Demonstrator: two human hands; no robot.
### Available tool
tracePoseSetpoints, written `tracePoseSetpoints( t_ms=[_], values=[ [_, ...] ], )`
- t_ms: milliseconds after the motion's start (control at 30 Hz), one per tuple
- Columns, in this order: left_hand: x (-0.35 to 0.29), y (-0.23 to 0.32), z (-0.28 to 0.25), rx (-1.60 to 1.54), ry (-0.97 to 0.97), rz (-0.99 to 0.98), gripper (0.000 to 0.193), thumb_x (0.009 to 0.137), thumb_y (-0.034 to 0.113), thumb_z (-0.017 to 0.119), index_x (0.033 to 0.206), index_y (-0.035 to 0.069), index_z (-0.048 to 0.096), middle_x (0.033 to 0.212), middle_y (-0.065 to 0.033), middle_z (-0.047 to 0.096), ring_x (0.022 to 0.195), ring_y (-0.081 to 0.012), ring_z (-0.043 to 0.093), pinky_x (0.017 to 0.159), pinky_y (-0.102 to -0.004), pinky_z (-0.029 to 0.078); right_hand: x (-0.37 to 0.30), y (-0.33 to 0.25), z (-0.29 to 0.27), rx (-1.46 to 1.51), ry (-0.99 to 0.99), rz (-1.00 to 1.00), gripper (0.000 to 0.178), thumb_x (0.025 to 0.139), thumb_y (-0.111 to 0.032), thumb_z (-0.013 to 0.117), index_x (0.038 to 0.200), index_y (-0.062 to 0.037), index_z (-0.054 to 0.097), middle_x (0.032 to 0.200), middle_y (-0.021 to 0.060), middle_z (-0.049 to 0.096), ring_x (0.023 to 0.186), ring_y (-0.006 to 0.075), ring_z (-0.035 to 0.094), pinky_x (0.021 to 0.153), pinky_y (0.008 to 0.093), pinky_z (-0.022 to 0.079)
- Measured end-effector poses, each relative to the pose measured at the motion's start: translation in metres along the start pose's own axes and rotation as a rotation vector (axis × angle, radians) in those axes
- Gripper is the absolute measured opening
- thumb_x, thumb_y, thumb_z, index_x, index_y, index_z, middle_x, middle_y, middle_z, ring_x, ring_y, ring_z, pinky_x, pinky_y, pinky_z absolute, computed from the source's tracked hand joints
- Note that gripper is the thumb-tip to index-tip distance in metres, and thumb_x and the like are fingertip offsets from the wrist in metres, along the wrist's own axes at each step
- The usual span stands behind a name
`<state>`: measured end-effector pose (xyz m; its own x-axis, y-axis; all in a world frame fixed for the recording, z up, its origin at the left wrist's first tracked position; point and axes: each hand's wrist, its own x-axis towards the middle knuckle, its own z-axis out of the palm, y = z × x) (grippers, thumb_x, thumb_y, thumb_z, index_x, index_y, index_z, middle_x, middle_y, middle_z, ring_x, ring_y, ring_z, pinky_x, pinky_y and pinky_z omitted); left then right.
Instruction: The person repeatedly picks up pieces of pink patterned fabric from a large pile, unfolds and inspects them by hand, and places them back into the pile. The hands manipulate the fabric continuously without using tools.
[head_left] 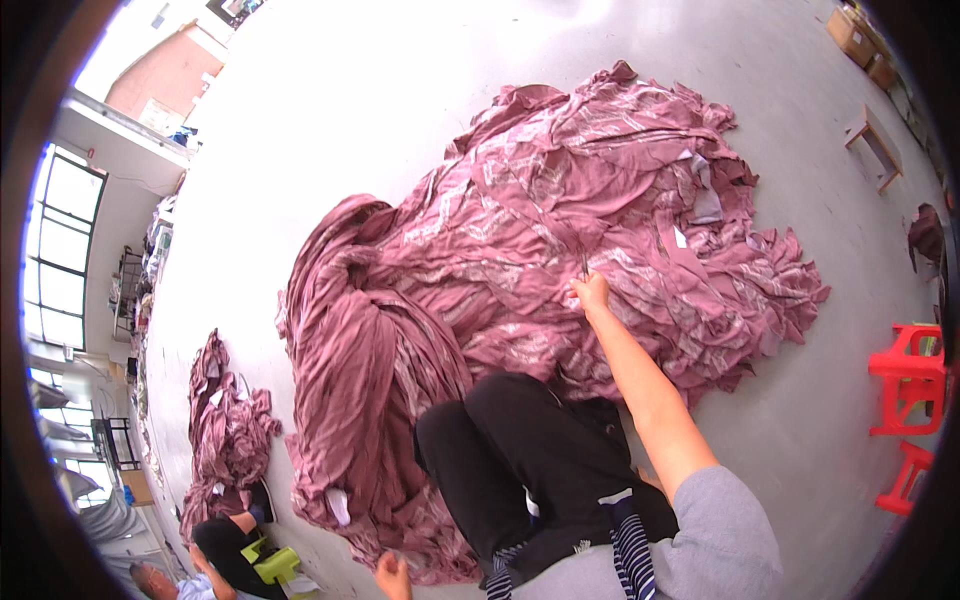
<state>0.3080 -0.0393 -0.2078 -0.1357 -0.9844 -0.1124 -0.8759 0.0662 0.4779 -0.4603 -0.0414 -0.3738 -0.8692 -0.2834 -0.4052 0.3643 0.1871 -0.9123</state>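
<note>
A large heap of mauve fabric with pale patterned streaks spreads over the floor in front of my bent legs. Stretched out over its middle, my right hand is closed around a thin dark tool, whose tip points away from me. The tool's exact kind is too small to make out. My left hand is low at the bottom edge, beside the near end of the heap. Its fingers are curled together, and what they hold, if anything, cannot be made out. White tags show among the folds.
At left, another person sits by a smaller mauve fabric pile and a green stool. Red plastic stools and a small wooden stool stand at right. Cardboard boxes are at the far right.
</note>
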Motion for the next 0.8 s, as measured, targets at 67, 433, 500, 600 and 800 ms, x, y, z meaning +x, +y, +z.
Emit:
tracePoseSetpoints(
  t_ms=[67, 433, 500, 600, 800],
  values=[
    [-0.031, -0.023, 0.001, -0.075, -0.075, -0.145, 0.029, 0.079, 0.009, 0.071, 0.106, 0.002, 0.065, 0.09, -0.0065, 0.066, 0.08, -0.0131, 0.061, 0.072, -0.0267, 0.051, 0.008, -0.006, 0.014, -0.054, 0.122, 0.186, 0.022, 0.075, -0.004, 0.072, 0.083, 0.0063, 0.054, 0.067, 0.0109, 0.064, 0.05, 0.0185, 0.064, 0.037, 0.0309, 0.044],
    [-0.007, 0.02, 0.024, -0.217, -0.126, -0.371, 0.028, 0.082, 0.016, 0.07, 0.106, 0.003, 0.064, 0.097, -0.0095, 0.064, 0.086, -0.0173, 0.06, 0.072, -0.0319, 0.05, -0.023, -0.032, 0.027, 0.442, -0.209, 0.174, 0.019, 0.085, -0.015, 0.066, 0.075, -0.0073, 0.052, 0.065, -0.0002, 0.052, 0.047, 0.0093, 0.048, 0.035, 0.0258, 0.031],
    [0.019, 0.096, 0.037, -0.473, -0.058, -0.256, 0.016, 0.085, 0.004, 0.065, 0.101, -0.001, 0.064, 0.081, -0.0053, 0.066, 0.068, -0.0091, 0.061, 0.062, -0.0208, 0.049, -0.084, -0.079, -0.002, 0.428, -0.185, 0.123, 0.016, 0.086, -0.016, 0.066, 0.079, -0.0072, 0.054, 0.066, -0.0019, 0.052, 0.05, 0.0075, 0.047, 0.039, 0.0246, 0.034],
    [0.058, 0.208, 0.047, -0.588, -0.117, -0.195, 0.017, 0.088, 0.002, 0.062, 0.104, -0.001, 0.063, 0.085, -0.0063, 0.067, 0.069, -0.0093, 0.062, 0.06, -0.0188, 0.048, -0.159, -0.117, -0.062, 0.344, -0.109, -0.007, 0.014, 0.085, -0.015, 0.067, 0.088, -0.0064, 0.056, 0.071, -0.0039, 0.054, 0.055, 0.0045, 0.047, 0.045, 0.0215, 0.037],
    [0.03, 0.33, 0.075, -0.71, -0.519, 0.282, 0.036, 0.08, 0.014, 0.073, 0.11, -0.002, 0.061, 0.088, -0.0081, 0.068, 0.066, -0.0129, 0.063, 0.053, -0.0245, 0.048, -0.362, -0.166, -0.052, 0.023, -0.812, -0.502, 0.018, 0.085, -0.012, 0.067, 0.1, -0.0031, 0.06, 0.082, 0.0103, 0.062, 0.07, 0.0162, 0.061, 0.064, 0.03, 0.049]
  ],
)
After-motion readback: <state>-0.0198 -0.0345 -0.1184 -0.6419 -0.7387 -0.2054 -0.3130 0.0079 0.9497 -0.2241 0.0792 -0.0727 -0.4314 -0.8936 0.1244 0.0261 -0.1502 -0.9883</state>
